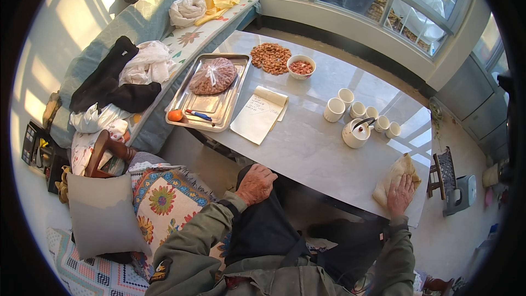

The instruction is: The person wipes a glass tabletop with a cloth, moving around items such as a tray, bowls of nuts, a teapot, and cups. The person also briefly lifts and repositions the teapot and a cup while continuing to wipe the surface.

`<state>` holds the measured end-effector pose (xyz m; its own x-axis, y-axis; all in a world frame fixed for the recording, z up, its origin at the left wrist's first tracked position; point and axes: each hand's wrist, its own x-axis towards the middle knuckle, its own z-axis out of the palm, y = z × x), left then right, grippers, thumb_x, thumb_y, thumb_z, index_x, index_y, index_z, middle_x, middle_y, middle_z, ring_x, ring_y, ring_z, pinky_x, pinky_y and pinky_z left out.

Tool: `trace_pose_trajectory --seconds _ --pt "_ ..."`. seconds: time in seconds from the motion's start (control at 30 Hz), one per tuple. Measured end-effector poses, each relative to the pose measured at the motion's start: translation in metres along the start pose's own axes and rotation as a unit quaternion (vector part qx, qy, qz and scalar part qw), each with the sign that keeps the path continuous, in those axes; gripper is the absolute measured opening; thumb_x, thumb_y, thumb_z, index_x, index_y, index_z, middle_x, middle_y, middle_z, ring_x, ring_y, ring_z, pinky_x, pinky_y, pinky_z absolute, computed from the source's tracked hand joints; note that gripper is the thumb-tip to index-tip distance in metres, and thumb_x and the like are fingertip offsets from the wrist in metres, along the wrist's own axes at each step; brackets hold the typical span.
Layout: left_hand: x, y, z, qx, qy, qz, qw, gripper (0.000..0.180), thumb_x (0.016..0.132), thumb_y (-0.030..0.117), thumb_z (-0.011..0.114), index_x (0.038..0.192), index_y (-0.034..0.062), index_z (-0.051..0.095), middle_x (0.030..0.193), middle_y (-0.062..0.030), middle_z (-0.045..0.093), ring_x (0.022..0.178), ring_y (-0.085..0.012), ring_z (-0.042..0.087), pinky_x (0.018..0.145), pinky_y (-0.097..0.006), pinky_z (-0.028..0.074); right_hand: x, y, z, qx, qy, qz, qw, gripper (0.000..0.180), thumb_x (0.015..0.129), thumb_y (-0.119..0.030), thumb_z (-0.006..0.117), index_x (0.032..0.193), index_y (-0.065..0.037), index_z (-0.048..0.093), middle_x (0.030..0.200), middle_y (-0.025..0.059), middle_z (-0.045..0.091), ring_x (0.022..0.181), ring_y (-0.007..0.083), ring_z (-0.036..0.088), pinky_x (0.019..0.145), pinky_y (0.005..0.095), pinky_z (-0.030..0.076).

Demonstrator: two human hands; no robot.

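My right hand [401,191] lies flat with its fingers stretched on a folded beige cloth [386,185], pressing it to the right end of the grey table [307,137]. My left hand [257,184] rests on my dark-trousered knee, its fingers curled and nothing visible in them. Left of the cloth stands a white teapot [355,134] with a dark handle. Several white cups, one of them a larger cup [333,110], are grouped behind and beside the teapot. An open notepad [255,116] with handwriting lies nearer the table's left end.
On the table's left a metal tray [171,111] holds a tied bag of nuts [213,75], an orange-red round item [175,115] and pens [198,115]. Loose nuts [270,58] and a bowl of nuts [301,68] sit at the back. A bench with clothes [104,77] runs along the left.
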<state>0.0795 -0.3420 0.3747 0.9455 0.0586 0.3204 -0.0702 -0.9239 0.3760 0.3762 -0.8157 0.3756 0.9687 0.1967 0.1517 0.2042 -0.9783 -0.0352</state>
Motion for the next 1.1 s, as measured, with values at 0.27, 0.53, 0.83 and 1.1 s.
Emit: trace_pose_trajectory --seconds 0.27,0.53,0.83,1.1 --pt "-0.001 0.001 0.0 -0.002 0.003 -0.002 1.0 0.017 0.089 0.009 0.067 0.104 0.0052 0.075 0.102 -0.0126 0.073 0.108 -0.0326 0.067 0.105 -0.047 0.05 -0.018 -0.07 -0.01 0.067 0.008 -0.054 0.996 0.068 0.104 -0.045 0.061 0.16 -0.006 0.05 0.169 0.0173 0.043 0.156 0.0436 0.035 0.125 0.0616 0.028" --pt "-0.002 -0.001 0.003 0.012 -0.015 -0.003 1.0 0.021 0.088 0.009 0.069 0.108 0.0055 0.075 0.105 -0.0124 0.073 0.11 -0.0321 0.066 0.105 -0.047 0.049 -0.031 -0.111 0.005 0.09 0.01 -0.134 0.987 0.07 0.1 -0.046 0.066 0.157 -0.009 0.054 0.167 0.0139 0.046 0.156 0.0431 0.036 0.122 0.0673 0.028" --pt "0.001 0.002 0.004 0.007 0.006 -0.001 1.0 0.02 0.086 0.008 0.07 0.104 0.0045 0.077 0.1 -0.0115 0.074 0.107 -0.0316 0.067 0.104 -0.046 0.049 -0.052 -0.146 -0.005 0.084 0.029 -0.164 0.982 0.07 0.099 -0.049 0.067 0.156 -0.01 0.056 0.166 0.0135 0.049 0.156 0.0416 0.038 0.123 0.0682 0.028" --pt "0.003 0.004 0.003 0.01 0.009 0.003 1.0 0.019 0.085 0.005 0.071 0.103 0.0046 0.076 0.097 -0.0118 0.073 0.105 -0.0321 0.067 0.101 -0.046 0.05 -0.056 -0.153 -0.011 0.111 0.047 -0.167 0.979 0.067 0.098 -0.048 0.069 0.153 -0.011 0.06 0.163 0.0127 0.052 0.154 0.0409 0.04 0.121 0.07 0.029"
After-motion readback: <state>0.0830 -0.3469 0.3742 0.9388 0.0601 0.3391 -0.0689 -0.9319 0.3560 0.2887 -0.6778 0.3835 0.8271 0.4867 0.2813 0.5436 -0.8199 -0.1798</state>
